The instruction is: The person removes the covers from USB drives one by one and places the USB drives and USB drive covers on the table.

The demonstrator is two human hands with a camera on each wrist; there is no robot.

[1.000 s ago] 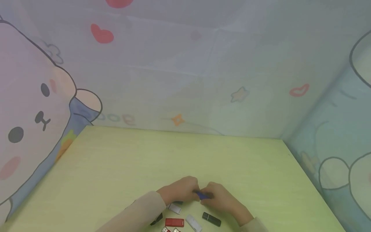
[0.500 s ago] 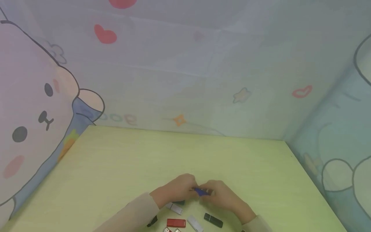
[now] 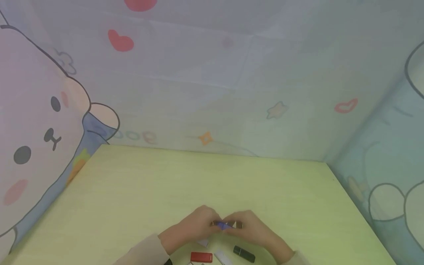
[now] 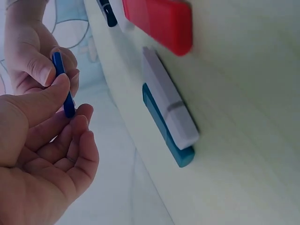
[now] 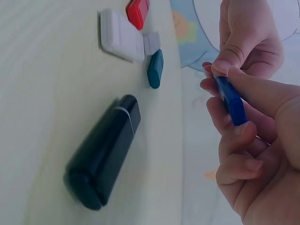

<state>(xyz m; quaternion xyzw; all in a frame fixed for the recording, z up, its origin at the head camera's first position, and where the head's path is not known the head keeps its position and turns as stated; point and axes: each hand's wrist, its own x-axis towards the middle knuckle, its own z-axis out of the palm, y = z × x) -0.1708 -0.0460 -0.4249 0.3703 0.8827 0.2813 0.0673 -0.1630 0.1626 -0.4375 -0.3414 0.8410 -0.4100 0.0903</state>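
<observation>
Both hands meet around one small, flat blue USB stick (image 5: pixel 230 99), held up over the near part of the table. My left hand (image 3: pixel 200 225) pinches one end between thumb and fingers. On the other end, the thumb and fingers of my right hand (image 3: pixel 253 229) grip it too. In the left wrist view the stick appears narrow and edge-on, partly covered by the thumbs. Below the hands lie a black USB stick (image 3: pixel 244 254) with a pale band, a red one (image 3: pixel 201 257) and a white one (image 3: pixel 223 257).
A grey-white stick (image 4: pixel 171 103) overlaps a teal stick (image 4: pixel 186 157) in the left wrist view. The pale green table (image 3: pixel 212 180) reaches back to a cloth backdrop (image 3: pixel 198 66) printed with cartoon figures, which also rises at both sides.
Both hands have shifted slightly left with the blue USB stick between them. My left forearm has drawn lower and left, and my left hand now covers more of the sticks beneath it.
</observation>
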